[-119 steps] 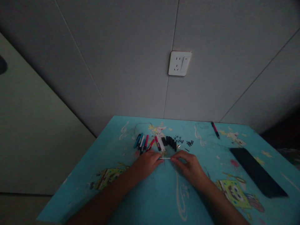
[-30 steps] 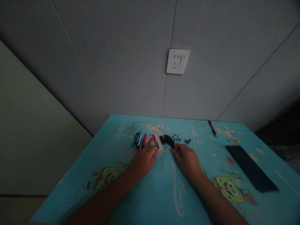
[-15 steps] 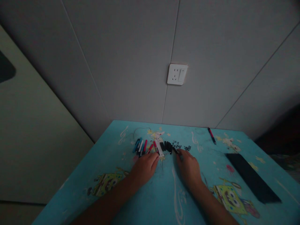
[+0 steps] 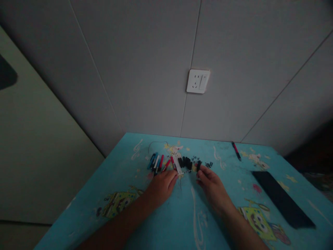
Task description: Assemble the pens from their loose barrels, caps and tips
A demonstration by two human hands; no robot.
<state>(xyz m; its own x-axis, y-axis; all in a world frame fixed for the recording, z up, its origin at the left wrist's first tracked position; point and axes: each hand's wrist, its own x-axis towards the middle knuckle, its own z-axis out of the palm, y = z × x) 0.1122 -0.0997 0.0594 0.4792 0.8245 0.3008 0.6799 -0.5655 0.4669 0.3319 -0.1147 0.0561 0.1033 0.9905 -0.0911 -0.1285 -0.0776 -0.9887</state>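
Both forearms reach in from the bottom edge and slant toward each other over the blue table (image 4: 166, 227). The left hand (image 4: 161, 184) lies low near the middle, back upward, its wrist almost straight and its fingertips aimed to the right. The right hand (image 4: 211, 182) is turned more on its side, thumb side facing the left hand, with a gap between the two.

The left thumb and forefinger are pressed close together on a short white stick (image 4: 180, 174), whose free end pokes out to the right. The right thumb and forefinger close on a black cap (image 4: 199, 166) — held nearly upright, just right of a row of black caps (image 4: 185, 162). The other right fingers are curled loosely below.

White strips (image 4: 177, 163) lie just beyond the left fingertips, and a bunch of coloured pens (image 4: 156, 163) lies to their left, its near ends close to the left knuckles. Small dark bits (image 4: 209, 164) are scattered past the right hand.

Much is hard to make out: the light is dim, and the left fingers (all but the thumb and forefinger) are hidden under the hand. Whether the black cap touches the table I cannot tell — nor how much of the white stick the left fingertips cover. Both forearms are cut off by the frame.
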